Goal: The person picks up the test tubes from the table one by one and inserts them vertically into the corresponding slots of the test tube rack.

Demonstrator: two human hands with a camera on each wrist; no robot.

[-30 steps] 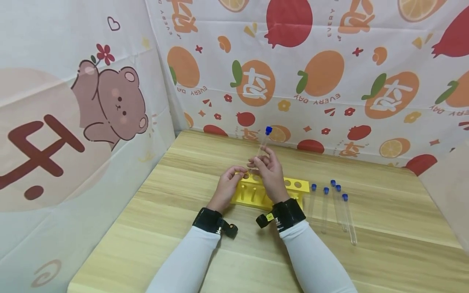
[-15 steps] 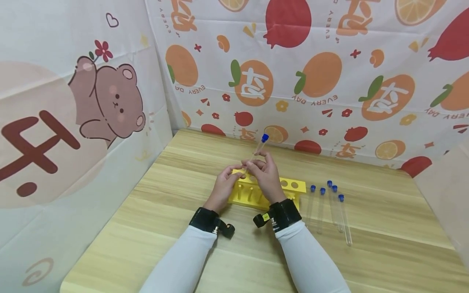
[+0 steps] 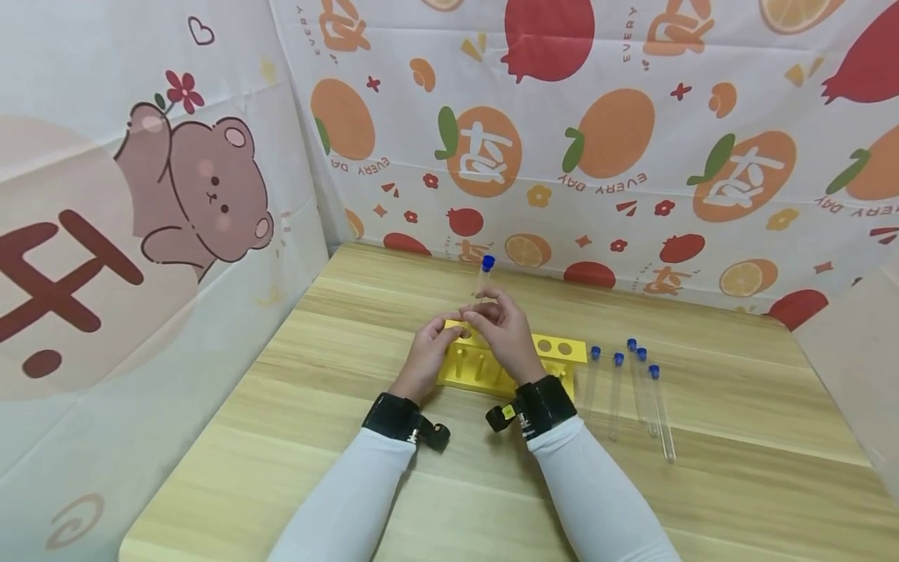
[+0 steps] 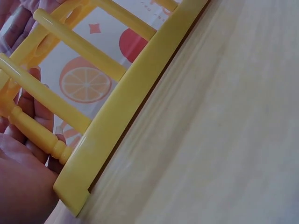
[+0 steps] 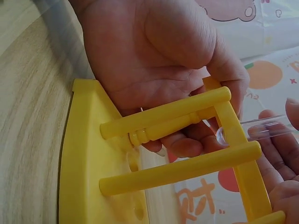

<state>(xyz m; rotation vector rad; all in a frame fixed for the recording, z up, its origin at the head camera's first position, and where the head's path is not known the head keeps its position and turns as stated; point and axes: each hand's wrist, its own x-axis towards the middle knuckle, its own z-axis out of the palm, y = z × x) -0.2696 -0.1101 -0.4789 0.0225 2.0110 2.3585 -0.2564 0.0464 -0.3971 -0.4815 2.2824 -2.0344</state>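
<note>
A yellow test tube rack [image 3: 577, 353] stands on the table, with round holes along its top bar and pegs below. My left hand [image 3: 424, 357] holds its left end; in the right wrist view the fingers curl round the end post. My right hand [image 3: 511, 334] pinches a clear test tube [image 3: 485, 278] with a blue cap, nearly upright above the left end. In the right wrist view, the tube's rounded tip [image 5: 222, 136] is in a hole of the top bar, just through it. The fingers hide the tube's middle in the head view.
Several capped test tubes [image 3: 666, 421] lie side by side on the wooden table [image 3: 744, 437], right of the rack. A fruit-printed cloth [image 3: 555, 211] hangs behind the table, and a bear-printed cloth [image 3: 218, 187] hangs at the left.
The test tube has swung from leaning right to nearly upright, and its cap has moved left. My right hand has come left and closer to my left hand, which stays at the rack.
</note>
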